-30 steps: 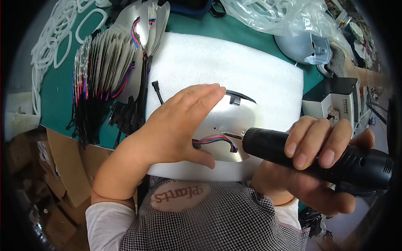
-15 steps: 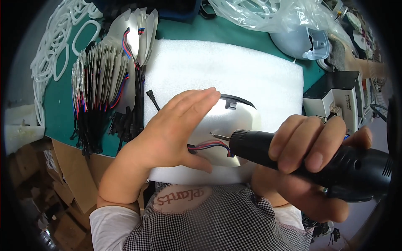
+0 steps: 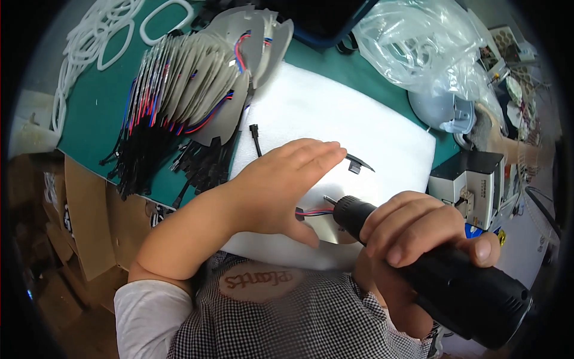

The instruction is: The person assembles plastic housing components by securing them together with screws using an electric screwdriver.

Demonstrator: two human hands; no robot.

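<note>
On a white foam pad (image 3: 394,143) lies a smooth silvery oval part (image 3: 335,186) with a black strip (image 3: 362,163) along its far edge and red and blue wires (image 3: 317,212) across its near side. My left hand (image 3: 281,188) rests over the part's left side, fingers stretched and thumb apart, hiding much of it. Gripped in my right hand (image 3: 418,230) is a black electric screwdriver (image 3: 478,293), tilted down to the left. Its bit tip meets or nearly meets the part's middle; any screw there is too small to tell. A black connector (image 3: 255,140) lies beyond my left wrist.
A row of silvery plates (image 3: 197,84) with wires stands at the left on the green table (image 3: 89,131), beside white loops (image 3: 89,54). Far right are a clear plastic bag (image 3: 418,48), a grey-blue shell (image 3: 439,110) and a white-and-black device (image 3: 469,185). Cardboard (image 3: 89,215) sits below left.
The view has turned, so the bench appears tilted. The screwdriver's rear end has swung lower in the picture, while its tip stays at the oval part. My left hand keeps its place on the part.
</note>
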